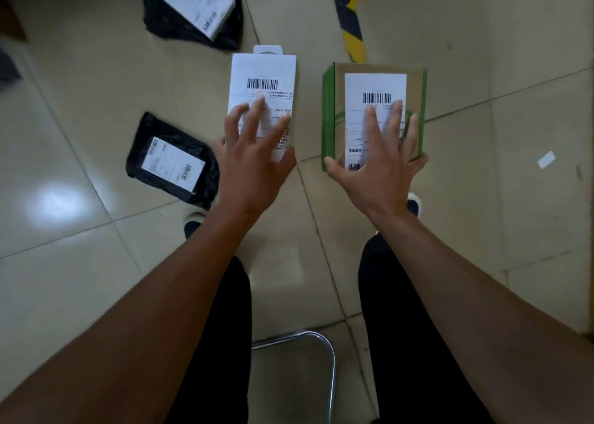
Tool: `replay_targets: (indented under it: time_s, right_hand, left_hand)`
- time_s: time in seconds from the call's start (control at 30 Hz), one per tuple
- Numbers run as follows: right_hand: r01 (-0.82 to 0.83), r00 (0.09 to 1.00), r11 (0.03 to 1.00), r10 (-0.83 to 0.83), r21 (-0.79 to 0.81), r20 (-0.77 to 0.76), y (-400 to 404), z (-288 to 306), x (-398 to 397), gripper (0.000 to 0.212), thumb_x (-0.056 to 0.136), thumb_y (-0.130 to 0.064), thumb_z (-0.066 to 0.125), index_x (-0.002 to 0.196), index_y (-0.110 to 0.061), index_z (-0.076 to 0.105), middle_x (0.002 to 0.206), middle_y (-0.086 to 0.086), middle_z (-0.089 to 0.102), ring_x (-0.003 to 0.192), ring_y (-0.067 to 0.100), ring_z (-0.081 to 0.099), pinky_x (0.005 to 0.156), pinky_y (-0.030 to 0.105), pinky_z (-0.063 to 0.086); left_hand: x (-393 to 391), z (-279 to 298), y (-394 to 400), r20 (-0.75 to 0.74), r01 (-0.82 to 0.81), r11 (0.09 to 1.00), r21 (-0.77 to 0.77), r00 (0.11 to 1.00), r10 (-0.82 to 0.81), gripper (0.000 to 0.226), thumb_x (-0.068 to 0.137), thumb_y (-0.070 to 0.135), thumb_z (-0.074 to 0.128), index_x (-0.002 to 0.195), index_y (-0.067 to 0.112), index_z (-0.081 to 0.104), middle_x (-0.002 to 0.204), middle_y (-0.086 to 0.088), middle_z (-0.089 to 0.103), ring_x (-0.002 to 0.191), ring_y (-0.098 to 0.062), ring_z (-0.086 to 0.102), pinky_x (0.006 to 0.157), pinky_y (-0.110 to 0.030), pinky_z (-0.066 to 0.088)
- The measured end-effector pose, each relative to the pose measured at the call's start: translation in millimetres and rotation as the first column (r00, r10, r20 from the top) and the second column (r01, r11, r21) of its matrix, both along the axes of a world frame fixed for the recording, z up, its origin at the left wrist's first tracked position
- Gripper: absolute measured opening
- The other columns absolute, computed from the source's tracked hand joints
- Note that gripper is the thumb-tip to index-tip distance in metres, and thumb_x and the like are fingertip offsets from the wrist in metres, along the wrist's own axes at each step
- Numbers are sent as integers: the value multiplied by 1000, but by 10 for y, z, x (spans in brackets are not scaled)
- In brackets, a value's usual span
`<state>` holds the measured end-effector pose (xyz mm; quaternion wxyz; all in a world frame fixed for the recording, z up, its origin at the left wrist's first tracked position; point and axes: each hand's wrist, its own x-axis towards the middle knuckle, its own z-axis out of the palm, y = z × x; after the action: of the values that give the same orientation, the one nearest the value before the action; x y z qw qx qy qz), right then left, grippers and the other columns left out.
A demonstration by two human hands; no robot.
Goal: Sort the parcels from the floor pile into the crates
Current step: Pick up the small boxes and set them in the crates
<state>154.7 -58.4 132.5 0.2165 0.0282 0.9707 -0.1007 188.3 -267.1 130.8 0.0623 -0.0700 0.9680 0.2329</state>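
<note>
Lying on the tiled floor [96,108], white parcel [264,79] left and green-edged box [376,83] right run lengthwise near to far, labels up. Left hand [254,157] and right hand [382,163] spread open over their near ends; contact indiscernible, label text blurred.

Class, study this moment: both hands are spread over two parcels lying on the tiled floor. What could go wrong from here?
1. The left hand and right hand reach at once with spread fingers; the flat white card box may slip from a one-handed grip.
2. The brown cardboard box with green edges looks bulkier, so one hand might drop it.
3. The black plastic mailer bag lies near the left foot and could be stepped on.
</note>
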Motion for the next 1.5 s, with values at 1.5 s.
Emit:
replay_targets:
  time_s: [1.5]
  right_hand:
    - [-985, 143, 114, 956, -126, -256, -3682, 5033, 3384, 96, 78, -79, 56, 157, -41, 16, 169, 0, -12, 154, 30, -8, 108, 80, 12]
  left_hand:
    - [5398, 4795, -1769, -544, -967, 197, -165, 255, 799, 29, 82, 30, 71, 108, 19, 77, 129, -3, 67, 119, -34, 57, 79, -51, 53]
